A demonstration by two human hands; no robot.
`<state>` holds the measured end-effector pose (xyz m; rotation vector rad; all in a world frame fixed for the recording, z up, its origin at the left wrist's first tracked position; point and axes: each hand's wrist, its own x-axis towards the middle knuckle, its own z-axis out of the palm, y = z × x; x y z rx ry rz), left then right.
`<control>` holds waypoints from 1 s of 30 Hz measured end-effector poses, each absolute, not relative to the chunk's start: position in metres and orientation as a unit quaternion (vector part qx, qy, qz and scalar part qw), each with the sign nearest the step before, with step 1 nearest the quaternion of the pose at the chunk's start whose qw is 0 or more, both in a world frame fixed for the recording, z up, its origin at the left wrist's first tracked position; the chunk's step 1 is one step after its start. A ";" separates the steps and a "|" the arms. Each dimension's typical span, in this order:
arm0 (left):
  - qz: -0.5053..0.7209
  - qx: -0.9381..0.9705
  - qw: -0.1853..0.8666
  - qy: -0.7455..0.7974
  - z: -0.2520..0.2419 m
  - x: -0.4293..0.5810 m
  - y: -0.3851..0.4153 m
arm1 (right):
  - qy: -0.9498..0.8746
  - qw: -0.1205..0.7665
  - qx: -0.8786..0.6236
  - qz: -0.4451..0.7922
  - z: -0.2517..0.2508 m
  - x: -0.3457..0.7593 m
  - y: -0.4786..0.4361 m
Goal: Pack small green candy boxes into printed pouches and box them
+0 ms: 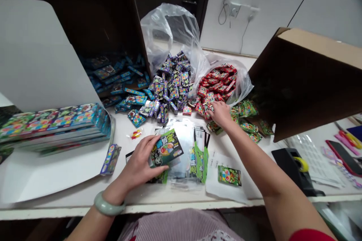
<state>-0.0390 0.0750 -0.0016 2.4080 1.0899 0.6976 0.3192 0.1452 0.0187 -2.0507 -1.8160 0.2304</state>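
My left hand (143,160) is closed on a green-and-black printed packet (169,148), thumb below and fingers along its left edge. It is above a spread of clear plastic sleeves (183,139) and similar flat printed packets (200,158). My right hand (220,113) reaches forward to the heap of small red boxes (217,81) spilling from a clear bag. Its fingertips are pinched on a red box (209,98) at the heap's near edge, partly hidden by the fingers. Purple boxes (172,86) are piled to the left, and green packs (246,108) are beside my right wrist.
Blue boxes (135,99) spill from a dark carton (110,19) at left. A white box (31,60) holds stacked printed boxes (65,120). Another carton (316,67) leans at right, near a tape dispenser (294,169) and a phone (343,157). One green pack (229,176) lies on paper.
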 end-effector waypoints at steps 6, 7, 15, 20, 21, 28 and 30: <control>0.230 0.866 0.206 0.393 -0.010 -0.042 0.075 | -0.607 0.183 -0.768 0.095 -0.004 0.331 0.174; 0.229 0.866 0.204 0.395 -0.011 -0.043 0.076 | -0.602 0.192 -0.769 0.097 -0.006 0.333 0.174; 0.248 0.855 0.204 0.407 -0.009 -0.051 0.083 | -0.687 0.293 -0.645 0.164 0.001 0.323 0.141; 0.252 0.857 0.210 0.397 -0.009 -0.047 0.081 | -0.772 0.291 -0.540 0.169 -0.019 0.294 0.100; 0.250 0.859 0.211 0.394 -0.009 -0.047 0.080 | -0.792 0.277 -0.520 0.161 -0.024 0.292 0.093; 0.240 0.865 0.201 0.392 -0.007 -0.052 0.077 | -0.793 0.217 -0.553 0.140 -0.029 0.300 0.069; 0.243 0.871 0.197 0.380 -0.005 -0.048 0.077 | -0.766 0.160 -0.606 0.141 -0.025 0.298 0.071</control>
